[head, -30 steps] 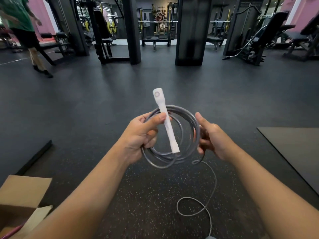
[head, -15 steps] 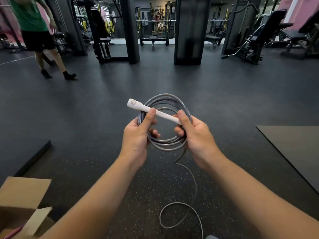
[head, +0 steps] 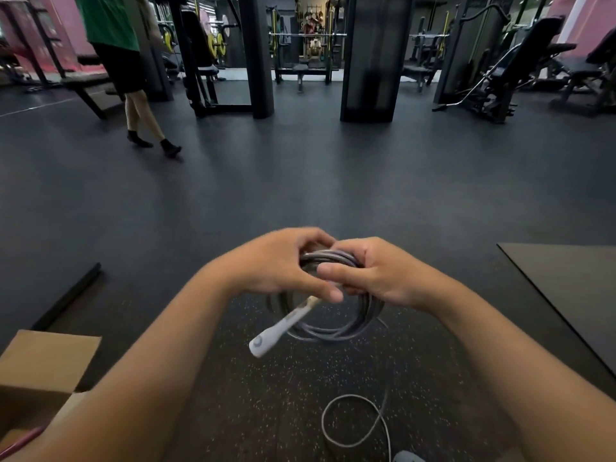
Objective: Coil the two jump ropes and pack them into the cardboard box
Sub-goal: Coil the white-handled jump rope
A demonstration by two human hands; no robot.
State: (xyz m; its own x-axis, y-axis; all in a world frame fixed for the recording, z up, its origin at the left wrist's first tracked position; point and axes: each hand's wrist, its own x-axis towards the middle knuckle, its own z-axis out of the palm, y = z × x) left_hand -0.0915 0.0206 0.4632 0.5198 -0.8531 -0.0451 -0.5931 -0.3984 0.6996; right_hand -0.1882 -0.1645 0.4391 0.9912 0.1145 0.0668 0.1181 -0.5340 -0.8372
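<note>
Here the left hand (head: 278, 268) and the right hand (head: 376, 271) meet at the top of a coil of grey, smooth-jacketed jump rope (head: 333, 325), each closed around the bundled turns, with the thumbs pressed toward one another where the loops gather. The coil hangs below the hands, above the dark speckled rubber floor (head: 266, 411) and to the right of the open brown cardboard box (head: 50, 365), which stands well apart from it. One slim white plastic handle (head: 283, 328) slants down and toward the box from under the left hand; it is rigid and, by appearance, light. The rope itself looks thin, springy and somewhat slick, so the turns are likely to fan open if the pinch at the top slackens; the crossing point of all turns is judged the safest place to hold. An uncoiled tail of the same rope (head: 353, 425) lies looped on the floor farther from the box than the coil, ending near a grey second handle (head: 408, 456) at the frame's lower edge. A thin pink strand (head: 20, 441) shows at the box; what it is cannot be told.
</note>
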